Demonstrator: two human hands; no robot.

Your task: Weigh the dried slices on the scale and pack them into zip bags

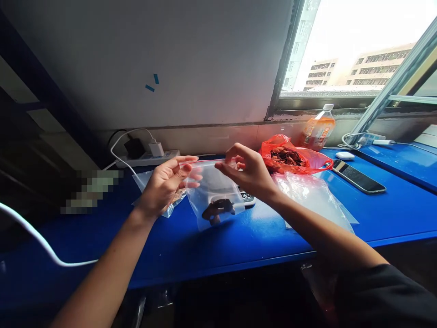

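Observation:
Between my two hands hangs a clear zip bag (205, 187) with a red seal strip along its top. Some dark brown pieces (218, 209) lie at its bottom. My left hand (169, 182) pinches the bag's upper left corner, thumb in front and fingers behind the plastic. At the upper right end of the seal, my right hand (247, 171) grips the strip between thumb and fingers. Behind the bag, a small device with a light casing (250, 199) is mostly hidden.
A red plastic bag (321, 161) of dark brown pieces stands right of my hands, before an orange drink bottle (319, 127). Flat zip bags (314, 200) lie under my right forearm. A phone (358, 176) and white case (345, 156) rest farther right. A power strip (143, 160) sits along the wall.

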